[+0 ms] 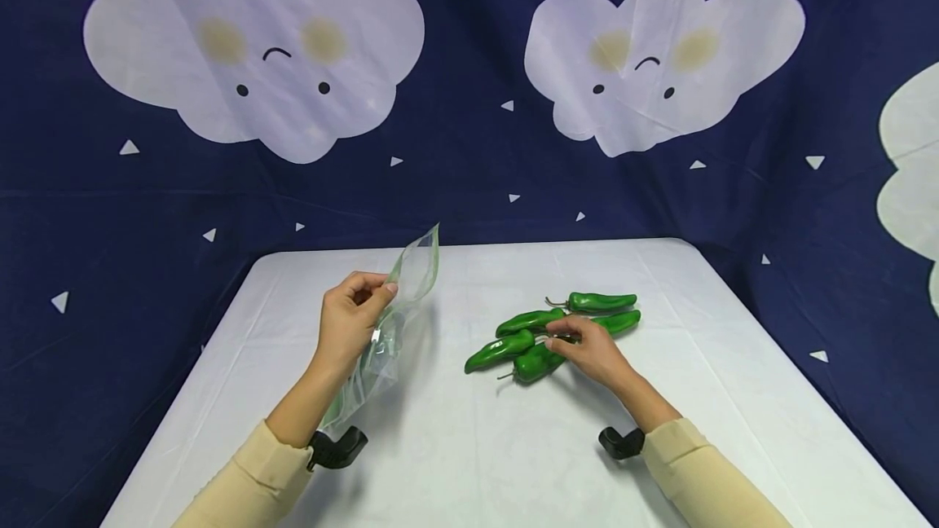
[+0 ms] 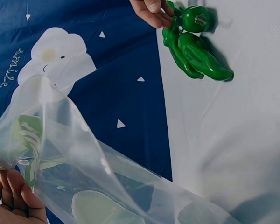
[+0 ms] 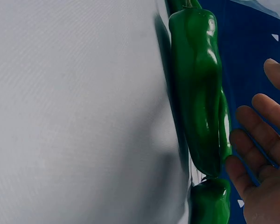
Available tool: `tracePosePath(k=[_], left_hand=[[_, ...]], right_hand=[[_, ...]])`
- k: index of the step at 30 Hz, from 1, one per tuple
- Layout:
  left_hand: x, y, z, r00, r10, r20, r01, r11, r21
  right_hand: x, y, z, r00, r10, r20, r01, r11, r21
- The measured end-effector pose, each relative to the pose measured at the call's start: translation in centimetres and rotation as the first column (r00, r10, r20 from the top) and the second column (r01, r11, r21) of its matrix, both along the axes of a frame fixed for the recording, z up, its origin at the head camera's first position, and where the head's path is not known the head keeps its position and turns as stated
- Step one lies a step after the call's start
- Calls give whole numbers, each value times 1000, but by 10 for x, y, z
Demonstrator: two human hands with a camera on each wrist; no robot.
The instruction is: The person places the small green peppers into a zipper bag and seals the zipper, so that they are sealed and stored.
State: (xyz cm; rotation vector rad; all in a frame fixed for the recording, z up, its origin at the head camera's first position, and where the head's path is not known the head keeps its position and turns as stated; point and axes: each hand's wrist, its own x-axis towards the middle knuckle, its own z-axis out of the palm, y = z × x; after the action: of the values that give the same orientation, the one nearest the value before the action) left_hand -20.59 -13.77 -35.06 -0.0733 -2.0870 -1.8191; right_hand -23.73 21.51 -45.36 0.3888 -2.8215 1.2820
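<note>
My left hand (image 1: 345, 323) pinches the edge of a clear plastic bag (image 1: 380, 355) with green trim, which hangs over the left part of the table. In the left wrist view the bag (image 2: 116, 161) spreads wide, its top edge peaked. Several glossy green peppers (image 1: 501, 351) lie in a loose group right of centre. Over the near side of that group reaches my right hand (image 1: 597, 355), thumb and fingers apart with nothing between them. The right wrist view shows its relaxed fingers (image 3: 252, 151) right beside a long pepper (image 3: 196, 88).
A white cloth covers the table (image 1: 469, 455). Behind it hangs a dark blue curtain (image 1: 469, 186) with white clouds and small triangles. Each wrist carries a black mount (image 1: 339, 448), close above the tabletop.
</note>
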Motion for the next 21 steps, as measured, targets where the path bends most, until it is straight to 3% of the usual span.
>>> tracePosePath(k=[21], left_hand=[[0, 0, -1, 1000, -11, -5, 11, 1000, -18]], right_hand=[[0, 6, -10, 999, -45, 27, 43, 998, 46]])
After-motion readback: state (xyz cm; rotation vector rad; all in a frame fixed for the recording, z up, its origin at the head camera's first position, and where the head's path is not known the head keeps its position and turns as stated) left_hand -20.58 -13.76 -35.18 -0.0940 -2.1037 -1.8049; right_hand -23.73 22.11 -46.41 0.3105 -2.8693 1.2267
